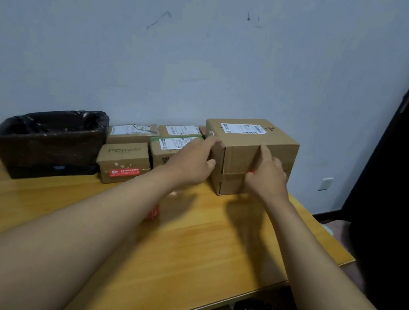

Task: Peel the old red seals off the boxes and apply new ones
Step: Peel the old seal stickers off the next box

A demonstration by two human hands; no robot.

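- Left hand [191,165]: fingers nearly straight, flat against the left end of the big cardboard box [250,156]; thumb lies on its front face. Bracing it, not gripping.
- Right hand [267,176]: fingers curled on the box's front face, pinching a bit of red seal [250,173] at the flap seam.
- Big box stands on the table [213,235], at its far right by the wall.
- Cardboard boxes: five clearly seen. The big one, plus four smaller ones left of it in two rows.
- The "Pomelo" box [124,161] carries one red seal strip [124,172] on its front.
- One bin with a black liner [47,140] at far left.
- One red item [154,212] on the table, partly hidden by the left forearm; can't tell what.
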